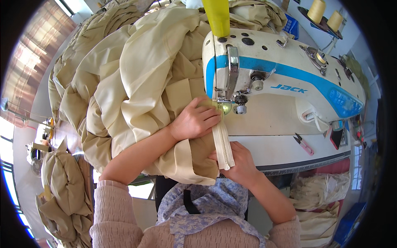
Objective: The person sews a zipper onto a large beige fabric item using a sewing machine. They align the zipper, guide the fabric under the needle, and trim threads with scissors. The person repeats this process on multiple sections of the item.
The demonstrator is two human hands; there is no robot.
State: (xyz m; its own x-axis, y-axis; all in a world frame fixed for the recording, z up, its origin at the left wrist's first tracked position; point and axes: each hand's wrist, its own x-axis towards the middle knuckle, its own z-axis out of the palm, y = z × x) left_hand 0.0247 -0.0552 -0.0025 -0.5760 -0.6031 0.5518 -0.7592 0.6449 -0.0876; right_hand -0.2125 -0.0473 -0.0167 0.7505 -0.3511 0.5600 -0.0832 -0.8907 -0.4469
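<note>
A white-and-blue sewing machine (281, 66) has a cream zipper tape (223, 142) running down from its needle area along the edge of beige fabric (140, 70). My left hand (194, 120) is closed on the fabric beside the tape, just left of and below the presser foot (225, 105), fingers bent and pressed together. Lower down, my right hand (235, 165) grips the fabric and zipper near the slider (226, 166); its fingertips are hidden underneath.
Pink-handled thread snips (305, 144) lie right of the zipper. Thread cones (317, 12) stand at the back right, near a blue basket (292, 27). More fabric hangs at the left (62, 177), and bagged cloth (318, 186) is below the table's front edge (297, 164) at the right.
</note>
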